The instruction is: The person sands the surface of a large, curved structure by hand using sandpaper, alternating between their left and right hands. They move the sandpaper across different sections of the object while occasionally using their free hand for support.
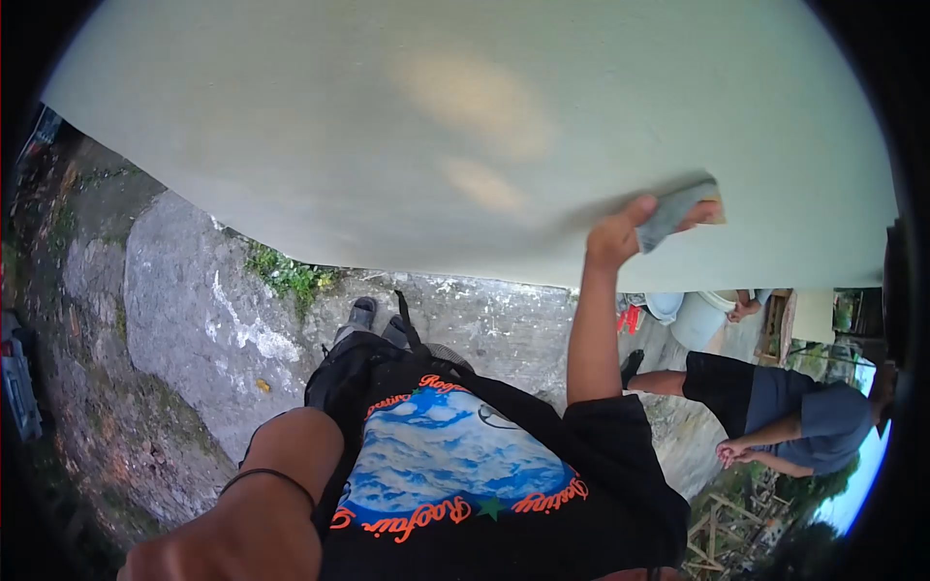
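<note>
My right hand is raised against a smooth pale wall. Between its thumb and fingers is a grey flat piece that looks like folded sandpaper, pressed to or very near the surface; a yellowish edge shows on its far side. At the lower left, my left hand is close to the camera, lowered in front of the body and away from the wall. A dark band circles its wrist. The fingers of that hand are cut off by the frame's bottom edge, so what they do is hidden.
Rough concrete ground with a green weed clump runs along the wall's base. On the right stands a person, near white buckets that another person's hand touches. Scrap timber lies behind.
</note>
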The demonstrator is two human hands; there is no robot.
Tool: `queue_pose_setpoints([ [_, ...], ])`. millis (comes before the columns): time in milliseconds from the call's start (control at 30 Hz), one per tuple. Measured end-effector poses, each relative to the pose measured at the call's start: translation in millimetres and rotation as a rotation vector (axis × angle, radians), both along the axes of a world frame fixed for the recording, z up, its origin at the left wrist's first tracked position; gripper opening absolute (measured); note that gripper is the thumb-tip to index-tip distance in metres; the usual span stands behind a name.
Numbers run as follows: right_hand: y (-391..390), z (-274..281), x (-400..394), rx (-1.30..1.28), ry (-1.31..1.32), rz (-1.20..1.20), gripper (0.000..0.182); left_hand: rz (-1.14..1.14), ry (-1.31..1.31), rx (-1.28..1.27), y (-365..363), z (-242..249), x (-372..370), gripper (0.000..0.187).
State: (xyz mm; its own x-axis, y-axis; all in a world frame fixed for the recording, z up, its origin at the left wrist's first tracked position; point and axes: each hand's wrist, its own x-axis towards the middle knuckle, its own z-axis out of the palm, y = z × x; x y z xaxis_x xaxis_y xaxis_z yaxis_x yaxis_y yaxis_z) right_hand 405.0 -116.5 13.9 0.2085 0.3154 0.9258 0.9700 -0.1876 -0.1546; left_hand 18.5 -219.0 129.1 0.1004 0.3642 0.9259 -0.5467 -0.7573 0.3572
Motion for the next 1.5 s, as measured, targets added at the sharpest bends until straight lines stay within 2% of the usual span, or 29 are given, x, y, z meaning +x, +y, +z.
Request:
queue_pose_setpoints([
  [33,-15,-34,1,-0.196,-0.190,-0.129,0.061,0.010,-0.002,0.037,6,8,-5,0.050],
  [100,-26,-56,0,-0.202,-0.078,0.061,0.063,0.052,0.032,0.059,15,34,-18,0.050],
  [133,-16,-46,5,-0.164,-0.080,0.079,0.063,0.067,0.042,0.096,15,41,-19,0.050],
  [233,-3,24,46,0.149,0.262,0.399,0.066,0.112,0.062,0.172,21,60,-21,0.051],
  [300,-16,63,62,0.221,0.309,0.393,0.068,0.118,0.088,0.206,25,74,-24,0.051],
  [333,-16,81,73,0.250,0.555,0.601,0.068,0.123,0.088,0.227,24,77,-23,0.051],
  [400,8,113,82,0.305,0.715,0.854,0.068,0.137,0.071,0.276,22,76,-18,0.051],
  [433,11,112,73,0.370,0.569,0.677,0.065,0.137,0.057,0.275,23,75,-17,0.051],
  [500,-2,88,31,0.256,0.254,0.236,0.061,0.127,0.068,0.272,29,78,-10,0.051],
  [533,-4,82,7,0.108,0.063,0.017,0.059,0.133,0.077,0.285,31,80,-6,0.051],
  [600,13,22,17,0.118,-0.054,0.132,0.053,0.158,0.075,0.336,26,82,-1,0.051],
  [767,12,21,21,0.117,0.010,0.170,0.055,0.216,0.105,0.407,32,115,4,0.052],
  [1133,10,9,24,0.134,-0.015,0.206,0.054,0.185,0.086,0.404,52,116,20,0.053],
  [1300,14,22,32,0.164,-0.087,0.224,0.052,0.200,0.021,0.465,49,111,21,0.053],
  [1400,3,10,26,0.094,-0.033,0.199,0.054,0.227,0.055,0.450,51,114,20,0.054],
  [1500,7,66,60,0.177,-0.068,0.037,0.056,0.226,0.041,0.492,43,121,22,0.054],
])
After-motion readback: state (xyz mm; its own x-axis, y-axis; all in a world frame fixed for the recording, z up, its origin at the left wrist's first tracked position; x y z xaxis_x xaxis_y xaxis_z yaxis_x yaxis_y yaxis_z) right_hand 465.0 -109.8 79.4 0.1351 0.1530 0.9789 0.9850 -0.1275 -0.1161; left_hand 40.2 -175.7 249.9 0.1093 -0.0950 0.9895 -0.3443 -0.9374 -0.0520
